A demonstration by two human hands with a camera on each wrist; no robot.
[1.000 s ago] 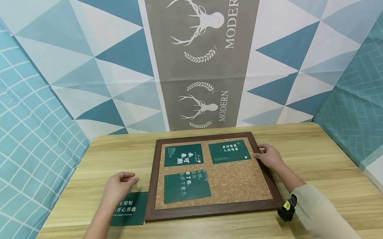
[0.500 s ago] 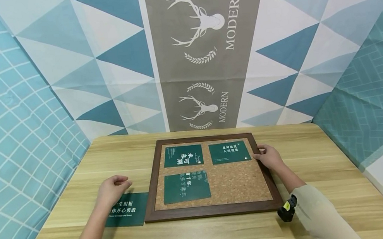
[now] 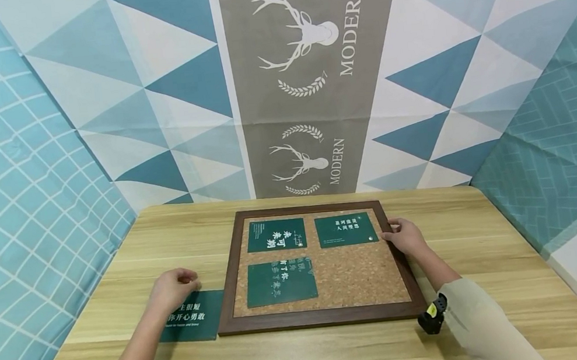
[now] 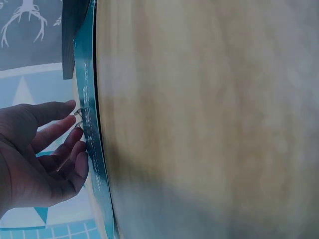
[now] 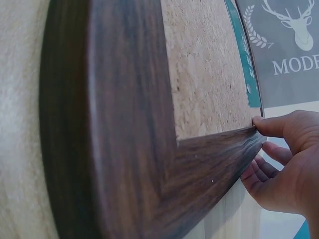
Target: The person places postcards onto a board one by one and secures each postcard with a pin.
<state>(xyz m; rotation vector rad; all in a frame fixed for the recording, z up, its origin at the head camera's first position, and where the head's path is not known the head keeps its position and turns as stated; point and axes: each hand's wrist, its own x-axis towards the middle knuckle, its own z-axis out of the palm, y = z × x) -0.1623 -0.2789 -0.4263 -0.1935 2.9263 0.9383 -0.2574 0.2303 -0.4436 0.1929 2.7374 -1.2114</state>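
My left hand (image 3: pixel 173 289) hovers over the left end of a green printed card (image 3: pixel 190 325), which lies on the table against the frame. In the left wrist view, its loosely bent fingers and thumb come close to two small clear pushpins (image 4: pixel 79 125) at the card. Contact with them cannot be made out. My right hand (image 3: pixel 405 236) grips the right side of a brown-framed corkboard (image 3: pixel 362 281), thumb on the frame and fingers at its outer side. On the cork lie an upper left card (image 3: pixel 275 235), an upper right card (image 3: pixel 346 230) and a lower left card (image 3: pixel 280 282).
The wooden table (image 3: pixel 307 357) extends around the board on all sides. Behind it hangs a patterned cloth (image 3: pixel 289 86) with deer heads and triangles. Dark wrist devices, the right one (image 3: pixel 432 316) plainest, sit near both sleeves.
My left hand has drawn back left from beside the frame, then come down lower over the loose card. My right hand and the corkboard stay in place.
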